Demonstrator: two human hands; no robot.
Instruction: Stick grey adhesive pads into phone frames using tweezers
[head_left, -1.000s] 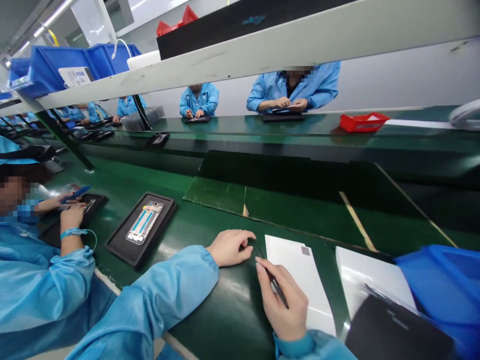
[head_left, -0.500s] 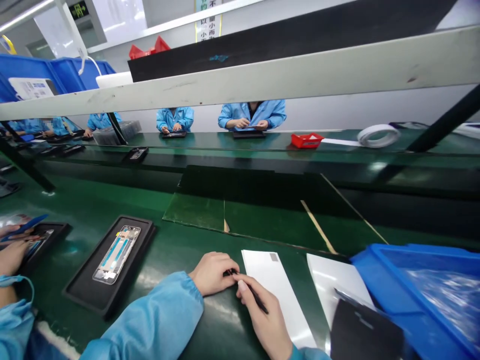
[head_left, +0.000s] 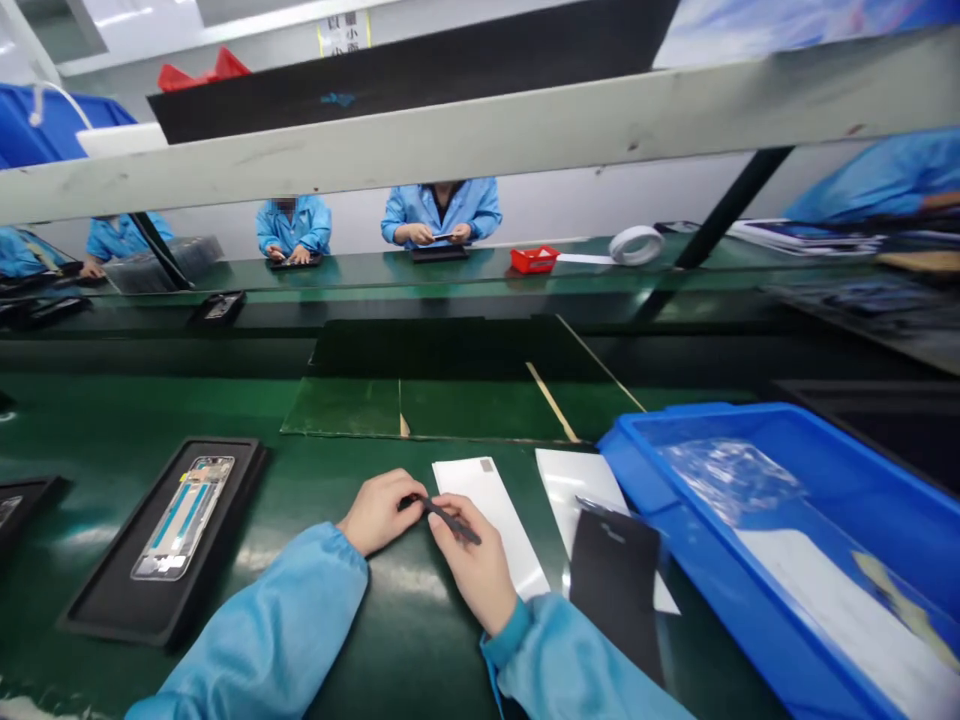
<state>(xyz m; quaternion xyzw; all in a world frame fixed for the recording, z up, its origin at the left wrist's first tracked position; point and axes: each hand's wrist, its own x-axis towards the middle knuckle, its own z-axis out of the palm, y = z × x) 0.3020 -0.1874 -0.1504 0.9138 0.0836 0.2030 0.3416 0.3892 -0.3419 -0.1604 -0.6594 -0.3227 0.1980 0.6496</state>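
Right hand (head_left: 480, 570): holds dark tweezers (head_left: 461, 528) in a narrow pinch.
Left hand (head_left: 379, 512): curls at the tweezers' far end; cannot tell if holding anything.
Tweezers: slant between hands, over green bench (head_left: 420, 630).
White sheet (head_left: 495, 515): lies partly behind right hand.
Black tray (head_left: 109, 602): sits left, bearing phone frame (head_left: 184, 520).

Slim, dark tweezers (head_left: 454, 523) slant between the right fingers (head_left: 444, 538), pointing toward the left fingers (head_left: 406, 484).
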